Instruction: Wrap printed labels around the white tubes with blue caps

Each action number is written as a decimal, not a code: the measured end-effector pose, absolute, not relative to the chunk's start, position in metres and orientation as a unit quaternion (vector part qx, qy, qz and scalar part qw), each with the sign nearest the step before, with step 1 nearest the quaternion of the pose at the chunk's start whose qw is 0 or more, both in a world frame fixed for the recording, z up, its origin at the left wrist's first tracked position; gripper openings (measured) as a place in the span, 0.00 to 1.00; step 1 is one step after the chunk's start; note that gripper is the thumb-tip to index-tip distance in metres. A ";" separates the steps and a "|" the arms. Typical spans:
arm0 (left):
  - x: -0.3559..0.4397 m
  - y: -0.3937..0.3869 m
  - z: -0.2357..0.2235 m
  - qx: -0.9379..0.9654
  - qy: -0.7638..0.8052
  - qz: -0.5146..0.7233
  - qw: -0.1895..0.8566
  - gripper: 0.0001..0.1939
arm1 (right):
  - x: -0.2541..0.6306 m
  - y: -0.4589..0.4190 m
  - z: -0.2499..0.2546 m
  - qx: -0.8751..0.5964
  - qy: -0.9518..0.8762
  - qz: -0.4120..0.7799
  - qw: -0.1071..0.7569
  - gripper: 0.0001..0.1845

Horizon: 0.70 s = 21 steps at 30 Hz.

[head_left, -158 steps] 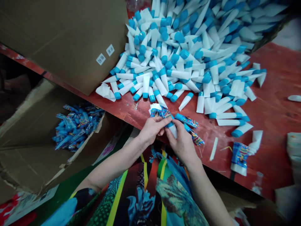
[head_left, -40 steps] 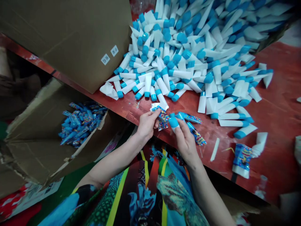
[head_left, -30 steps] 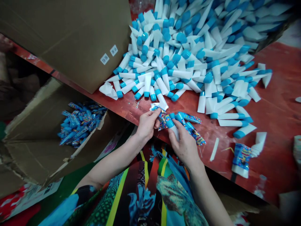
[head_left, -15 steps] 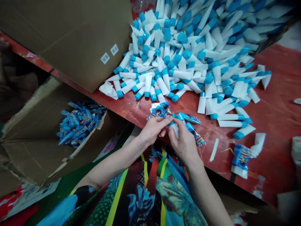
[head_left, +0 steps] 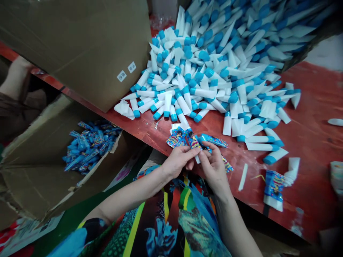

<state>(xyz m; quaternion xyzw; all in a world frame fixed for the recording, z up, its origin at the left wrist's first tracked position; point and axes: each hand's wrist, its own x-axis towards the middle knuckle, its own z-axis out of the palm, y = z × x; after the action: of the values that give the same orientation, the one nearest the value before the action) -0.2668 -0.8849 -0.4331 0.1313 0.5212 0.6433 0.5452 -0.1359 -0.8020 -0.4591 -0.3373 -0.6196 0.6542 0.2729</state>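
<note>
My left hand (head_left: 179, 161) pinches a small printed blue wrapper (head_left: 192, 140) between thumb and fingers. A narrow white end (head_left: 197, 159) of a tube shows below it, at the fingertips of both hands. My right hand (head_left: 215, 167) is closed on this piece from the other side; its cap is hidden. Just beyond my left fingers, more printed wrappers (head_left: 176, 137) lie on the red table (head_left: 308, 117). Several wrapped blue tubes (head_left: 214, 140) lie beside and partly behind my right hand.
White tubes with blue caps (head_left: 184, 101) form a large heap. A tall cardboard box (head_left: 88, 46) stands left of it. Below, an open carton (head_left: 29, 178) holds wrapped tubes (head_left: 88, 146). A wrapper bundle (head_left: 274, 187) and white strip (head_left: 243, 177) lie right. Another person's arm (head_left: 16, 78) appears far left.
The printed wrapper has turned more upright between my hands, and the tube's white end now shows below it. The view has shifted slightly, and another person's arm has come in at left.
</note>
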 end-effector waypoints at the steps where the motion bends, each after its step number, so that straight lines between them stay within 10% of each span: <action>1: -0.268 -0.884 -0.433 0.129 0.519 0.650 0.539 0.31 | -0.136 -0.802 -0.459 -0.337 -0.622 0.652 0.272 0.30; 4: -0.280 -0.880 -0.428 0.099 0.502 0.696 0.504 0.29 | -0.131 -0.801 -0.462 -0.312 -0.642 0.661 0.233 0.30; 10: -0.292 -0.878 -0.424 0.098 0.478 0.722 0.491 0.62 | -0.123 -0.798 -0.478 -0.268 -0.609 0.715 0.216 0.37; 21: -0.276 -0.878 -0.439 0.117 0.552 0.665 0.489 0.52 | -0.124 -0.797 -0.497 -0.355 -0.556 0.707 0.255 0.34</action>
<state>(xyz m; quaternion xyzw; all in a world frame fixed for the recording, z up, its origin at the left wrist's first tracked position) -0.2755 -0.8780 -0.4387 0.1167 0.5517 0.6653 0.4893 -0.1242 -0.7967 -0.4966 -0.3552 -0.5559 0.7070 0.2550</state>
